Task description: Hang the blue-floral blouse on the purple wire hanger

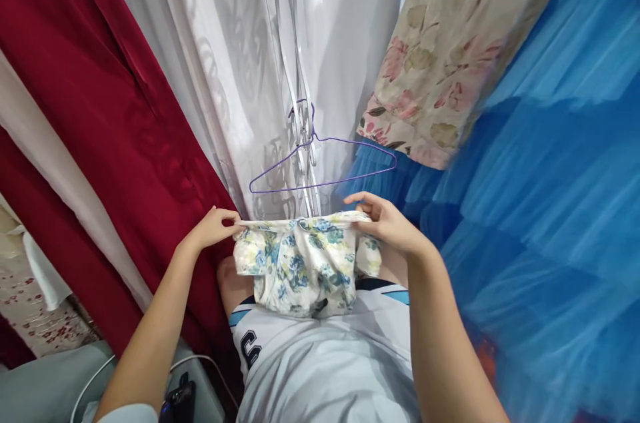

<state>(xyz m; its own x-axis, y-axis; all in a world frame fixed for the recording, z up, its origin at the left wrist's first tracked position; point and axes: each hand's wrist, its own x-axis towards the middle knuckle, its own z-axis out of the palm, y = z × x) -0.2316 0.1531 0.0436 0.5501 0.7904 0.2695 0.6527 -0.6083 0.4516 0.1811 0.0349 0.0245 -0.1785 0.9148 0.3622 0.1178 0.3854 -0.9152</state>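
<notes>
A small white floral top [305,270] with blue and yellow flowers and short sleeves hangs spread between my two hands, above my lap. My left hand [217,228] pinches the left end of its upper edge between thumb and fingers. At the right end, my right hand [387,220] grips the same edge, thumb below and the index finger reaching outward. Just beyond the top, a purple wire hanger [330,183] hangs bare on a white metal stand [299,76], touched by neither hand.
Dark red curtains [125,110] and white curtains [210,23] hang ahead and left. On the right are a pink-flowered cloth [430,70] and a layered blue tulle skirt [560,210]. A grey seat or box [55,383] with a white cable and a black object [181,400] lies lower left.
</notes>
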